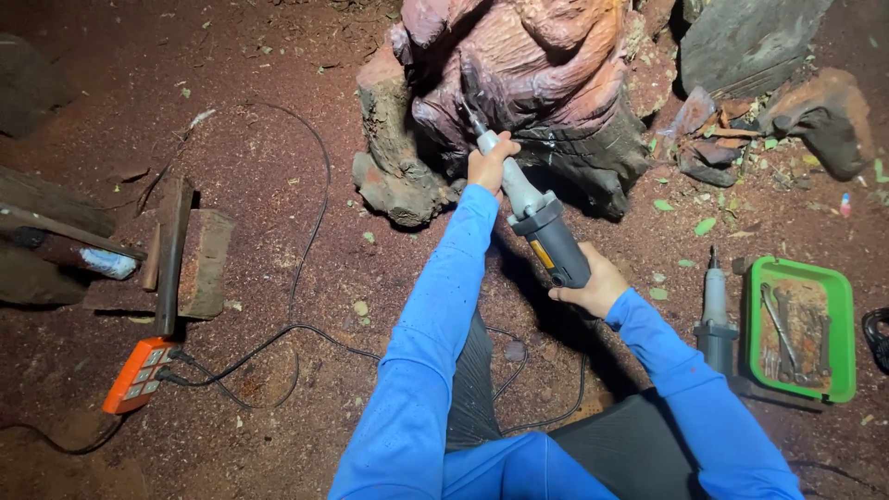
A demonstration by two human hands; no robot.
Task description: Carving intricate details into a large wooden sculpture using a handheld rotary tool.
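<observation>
Reddish-brown dirt floor (278,120), strewn with sawdust and small wood chips. Lit brightly at the middle, fading to dark at the left edge and corners. At left, rough timber blocks (204,259) and dark planks, with an orange power strip (137,375) and black cables (306,231) snaking across. At right, broken wood pieces (815,116), scattered green leaves (706,225), a spare grey power tool (715,315) just beside a green tray (838,324) of metal tools.

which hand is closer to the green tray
Right. The right hand grips the rear body of the grinder, just left of the green tray. The left hand holds the grinder's front neck, farther up and left, by the wood carving.
</observation>
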